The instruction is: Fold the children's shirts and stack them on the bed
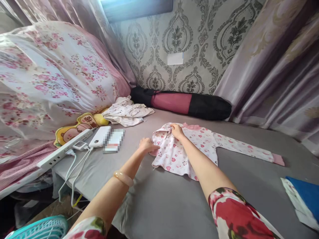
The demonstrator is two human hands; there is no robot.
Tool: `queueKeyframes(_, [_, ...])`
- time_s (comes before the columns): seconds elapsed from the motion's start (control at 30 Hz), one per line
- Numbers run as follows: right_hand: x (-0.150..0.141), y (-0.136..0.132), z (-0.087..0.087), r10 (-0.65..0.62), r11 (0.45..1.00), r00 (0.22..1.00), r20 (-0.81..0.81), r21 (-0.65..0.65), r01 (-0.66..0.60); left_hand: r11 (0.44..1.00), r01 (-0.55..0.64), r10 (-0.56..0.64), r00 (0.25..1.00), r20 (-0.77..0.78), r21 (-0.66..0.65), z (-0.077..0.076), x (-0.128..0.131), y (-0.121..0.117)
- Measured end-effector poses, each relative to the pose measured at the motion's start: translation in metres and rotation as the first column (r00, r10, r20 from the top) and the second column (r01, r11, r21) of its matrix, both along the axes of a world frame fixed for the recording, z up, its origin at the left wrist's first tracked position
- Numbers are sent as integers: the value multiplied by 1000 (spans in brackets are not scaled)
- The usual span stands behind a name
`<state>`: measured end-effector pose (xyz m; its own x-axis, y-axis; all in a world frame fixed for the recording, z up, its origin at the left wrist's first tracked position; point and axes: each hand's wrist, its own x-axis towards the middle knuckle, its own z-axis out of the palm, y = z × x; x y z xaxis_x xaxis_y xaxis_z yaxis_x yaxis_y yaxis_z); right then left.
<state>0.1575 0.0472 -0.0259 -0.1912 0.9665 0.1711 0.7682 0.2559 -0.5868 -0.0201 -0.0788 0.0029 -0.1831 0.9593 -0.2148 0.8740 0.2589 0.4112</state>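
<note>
A child's long-sleeved top (203, 144), white with pink hearts and a pink collar and cuffs, lies spread on a grey sheet (159, 205). One sleeve stretches out to the right; the other is folded in along the left side of the body. My right hand (176, 131) pinches the fabric near the left shoulder, beside the collar. Lower down, my left hand (147, 146) is closed at the left edge by a pink cuff, its fingertips partly hidden. My right forearm covers part of the top's middle.
Crumpled printed clothing (127, 112) lies behind on the left. A black and maroon long bag (181, 103) rests along the wall. At left are a power strip (67, 147), a white power bank (100, 136), cables and a blurred-out object (114, 141). Folded blue and white cloth (302, 196) sits right.
</note>
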Motion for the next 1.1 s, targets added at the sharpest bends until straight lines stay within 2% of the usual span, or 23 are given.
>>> queueKeyframes(0.07, [-4,2,-8,-20,1000,999,-25,13,21,998,28,-24,997,75,-52,4,-3,2])
queueKeyframes(0.13, [-4,2,-15,-38,999,998,-47,38,39,995,75,-69,994,85,-68,10,-9,6])
queueKeyframes(0.23, [-3,3,-23,-39,996,997,-69,76,44,996,82,-77,990,-118,41,22,-18,15])
queueKeyframes(0.3, [-2,3,-26,-27,995,997,-75,92,34,984,39,10,960,-279,172,30,-23,22])
queueKeyframes(0.37, [-2,2,-29,-12,994,997,-81,109,21,961,-30,131,924,-358,275,37,-27,28])
queueKeyframes(0.5, [-4,0,-32,0,989,998,-67,146,10,927,-159,274,905,-326,339,35,-42,41])
queueKeyframes(0.63, [-6,-2,-30,-27,991,999,-18,128,29,888,-171,249,959,-135,426,17,-68,58])
queueKeyframes(0.7, [-7,-3,-28,-52,993,999,5,102,52,837,-155,173,985,15,524,9,-79,68])
queueKeyframes(0.77, [-8,-4,-26,-81,994,996,28,73,78,775,-181,84,979,185,605,3,-87,79])
queueKeyframes(0.83, [-9,-4,-24,-106,994,993,53,45,103,728,-277,24,924,381,627,0,-90,89])
queueKeyframes(0.93, [-11,-3,-21,-136,991,987,88,5,136,674,-488,-5,748,663,555,-2,-90,106])
queueKeyframes(1.0, [-12,0,-18,-148,988,983,109,-20,151,628,-585,-19,647,762,513,-1,-90,118])
queueKeyframes(1.1, [-13,2,-14,-140,987,980,140,-58,149,591,-635,-41,592,805,498,0,-92,136])
